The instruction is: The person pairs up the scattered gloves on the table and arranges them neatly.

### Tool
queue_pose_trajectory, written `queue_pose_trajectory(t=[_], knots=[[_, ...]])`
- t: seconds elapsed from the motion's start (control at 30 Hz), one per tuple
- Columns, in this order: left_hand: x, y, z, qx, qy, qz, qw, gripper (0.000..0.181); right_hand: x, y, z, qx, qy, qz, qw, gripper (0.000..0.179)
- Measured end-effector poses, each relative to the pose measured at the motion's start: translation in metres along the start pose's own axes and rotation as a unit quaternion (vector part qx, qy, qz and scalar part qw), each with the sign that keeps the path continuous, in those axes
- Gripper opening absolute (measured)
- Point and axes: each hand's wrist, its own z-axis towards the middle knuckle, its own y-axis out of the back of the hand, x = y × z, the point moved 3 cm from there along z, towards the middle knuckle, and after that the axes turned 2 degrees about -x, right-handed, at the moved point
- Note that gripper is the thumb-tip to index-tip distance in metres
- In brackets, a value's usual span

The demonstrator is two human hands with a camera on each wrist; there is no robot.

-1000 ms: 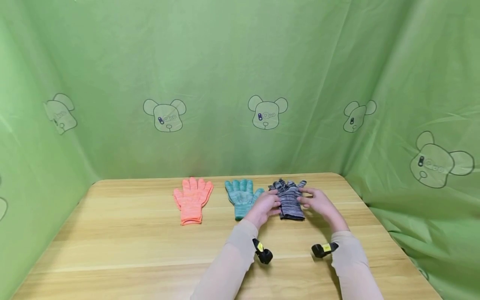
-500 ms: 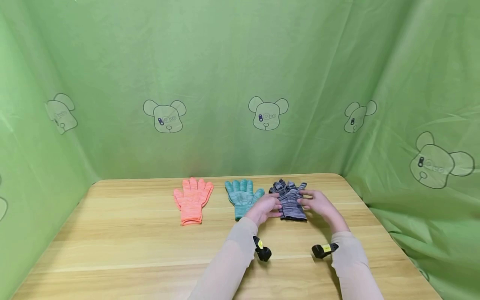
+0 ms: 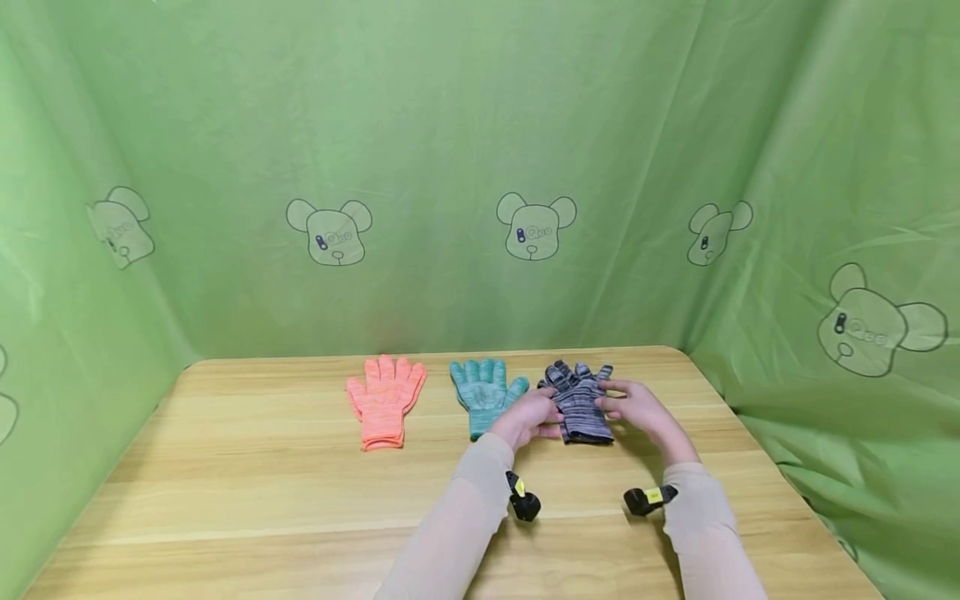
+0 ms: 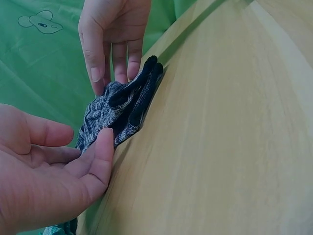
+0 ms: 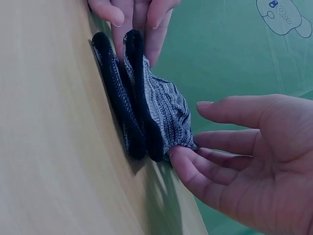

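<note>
A pair of grey-and-black striped knit gloves (image 3: 583, 410) lies at the table's right rear, one on the other, with the dark-edged cuffs toward me. My left hand (image 3: 528, 417) is at their left side, its fingertips touching the knit. On the opposite side my right hand (image 3: 637, 408) touches the edge with loosely bent fingers. In the left wrist view the two cuffs (image 4: 139, 98) gape slightly apart. The right wrist view shows the thumb of my right hand (image 5: 274, 156) held away from the gloves. Some striped glove fingers look bunched at the far end.
Teal gloves (image 3: 483, 396) lie flat just left of my left hand, partly behind it. Farther left are orange gloves (image 3: 386, 404). All rest on a wooden table (image 3: 262, 492), with a green curtain (image 3: 435, 300) behind and at both sides.
The striped gloves' cuff end has shifted slightly to the right and toward me. The fingers of my left hand have moved a little along their side; my right hand has hardly moved.
</note>
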Motion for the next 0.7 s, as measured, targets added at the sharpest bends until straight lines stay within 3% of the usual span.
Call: queue_pose_trajectory(t=[0.47,0.7], knots=[[-0.0003,0.0012,-0.0005,-0.003,-0.019,-0.016,0.9997,0.079,-0.0044,-0.0027,0.0017,0.035,-0.022,0.024,0.9989,0.059],[-0.0020,0.0040,-0.0088,0.003,-0.012,-0.061,0.9980,0.069,-0.0087,0.0002,0.0014,0.033,-0.017,0.026,0.9990,0.059]])
